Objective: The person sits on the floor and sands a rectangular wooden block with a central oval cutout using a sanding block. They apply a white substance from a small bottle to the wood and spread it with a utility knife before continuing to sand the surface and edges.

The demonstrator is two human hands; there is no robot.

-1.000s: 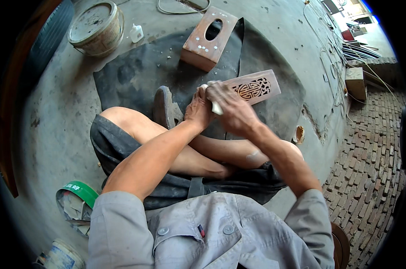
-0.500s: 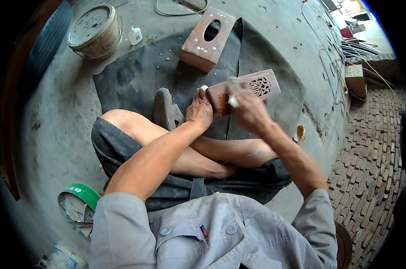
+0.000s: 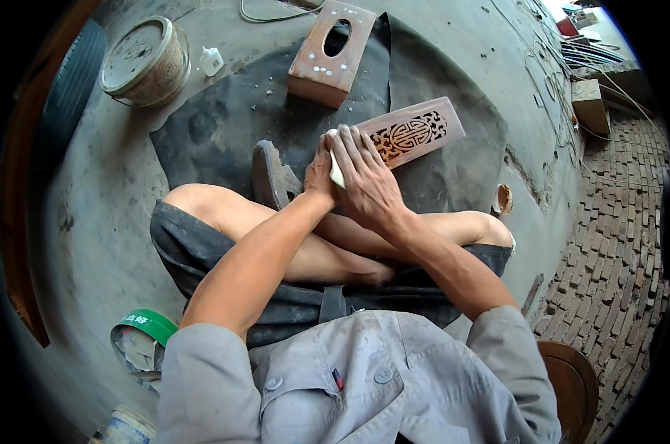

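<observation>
A wooden box with a carved openwork side [image 3: 422, 122] lies before my crossed legs, its carved face turned up. My left hand [image 3: 320, 169] is closed round its near left end. Over that same end my right hand [image 3: 364, 174] presses a folded whitish piece [image 3: 336, 172], perhaps sandpaper, with its fingers laid along the wood. My two hands touch, and they hide the end of the box. Farther off stands a second wooden box [image 3: 322, 74] with an oval opening in its top and several white spots.
A dark mat [image 3: 217, 126] lies under the boxes. Beyond it at the left are a lidded bucket [image 3: 154, 63] and a small white bottle [image 3: 211, 61]. A green-rimmed tub [image 3: 149, 322] is at the near left. Loose cables [image 3: 546, 74] trail at the far right.
My right hand has moved left along the box to its near end, beside my left hand. More of the carved side now shows.
</observation>
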